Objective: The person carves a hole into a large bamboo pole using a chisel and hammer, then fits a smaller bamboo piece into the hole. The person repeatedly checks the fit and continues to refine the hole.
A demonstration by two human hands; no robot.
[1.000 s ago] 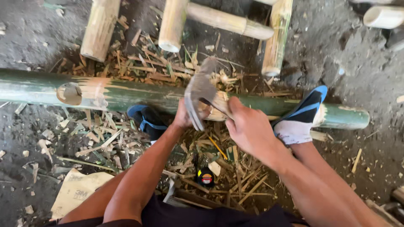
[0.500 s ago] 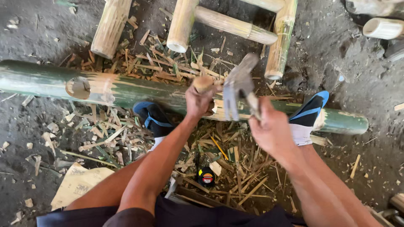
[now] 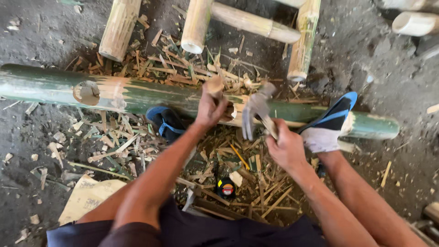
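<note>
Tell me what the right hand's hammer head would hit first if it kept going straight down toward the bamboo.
Likely the chisel that the left hand holds against the green bamboo pole; the hammer in the right hand sits just beside it, though depth is unclear.

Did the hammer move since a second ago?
Yes. The hammer in the right hand has shifted rightward along the green bamboo pole, away from its round hole.

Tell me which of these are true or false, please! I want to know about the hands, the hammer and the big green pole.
1. The right hand holds a grey metal claw hammer. True.
2. The left hand rests flat on the ground. False: it grips a short wooden-handled tool upright on the long green bamboo pole.
3. The pole stands upright. False: it lies across the dirt.
4. Wood chips litter the ground. True.
</note>
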